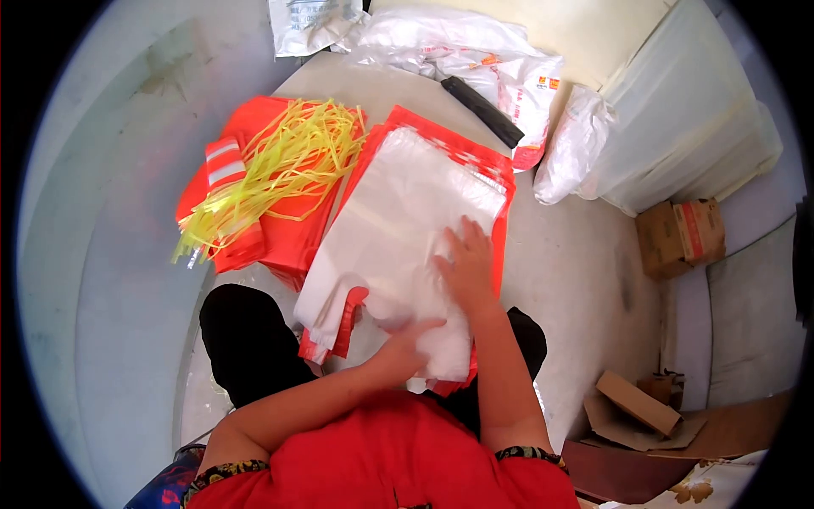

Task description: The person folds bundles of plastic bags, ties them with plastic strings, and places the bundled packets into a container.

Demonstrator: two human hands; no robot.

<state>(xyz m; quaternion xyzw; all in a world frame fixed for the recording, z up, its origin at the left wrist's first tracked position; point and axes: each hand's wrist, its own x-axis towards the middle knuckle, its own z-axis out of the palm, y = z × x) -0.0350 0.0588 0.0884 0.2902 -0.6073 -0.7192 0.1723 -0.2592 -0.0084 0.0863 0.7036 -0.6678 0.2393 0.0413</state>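
A stack of white translucent plastic bags lies in front of me, tilted, on top of orange-red sheets or bags. My right hand rests on the right side of the top bag with its fingers spread. Near the stack's lower edge is my left hand, one finger stretched to the right along the plastic; its other fingers are partly hidden and slightly blurred. Beside its wrist, a cut-out between the handles shows orange-red plastic underneath.
To the left, yellow strips lie over folded orange-red fabric with a silvery band. Behind are white sacks and a black flat bar. Cardboard boxes stand at right; opened cardboard lies lower right.
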